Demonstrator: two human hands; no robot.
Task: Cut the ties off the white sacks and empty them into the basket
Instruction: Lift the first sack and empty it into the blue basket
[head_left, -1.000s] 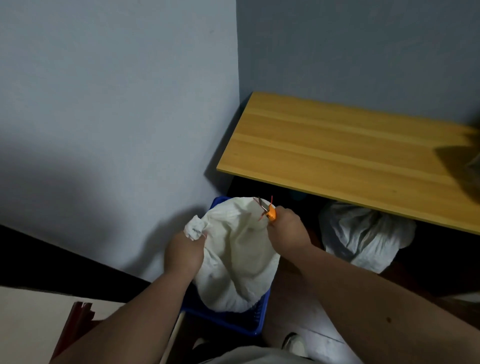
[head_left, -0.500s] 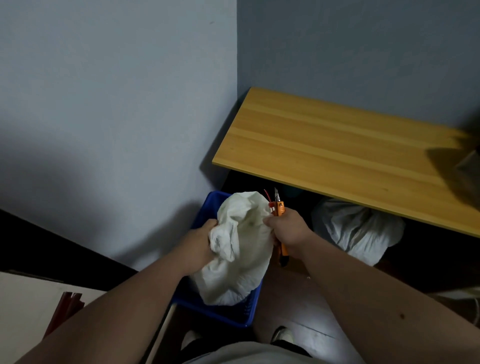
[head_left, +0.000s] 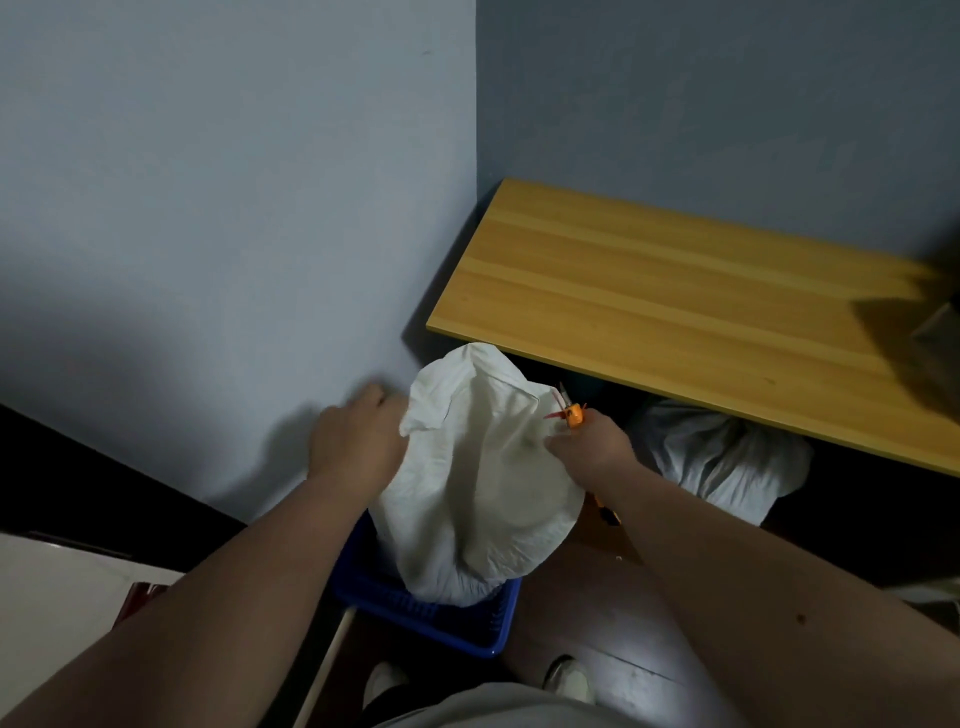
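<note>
A white sack (head_left: 483, 483), crumpled and bulging, is held upright over the blue basket (head_left: 447, 621), its lower end sunk inside the basket. The left hand (head_left: 358, 447) grasps the sack's left side near the top. The right hand (head_left: 592, 449) pinches the sack's right edge while clenched around orange cutters (head_left: 573, 414). A second white sack (head_left: 722, 460) lies to the right of the basket, under the wooden table (head_left: 675, 306).
</note>
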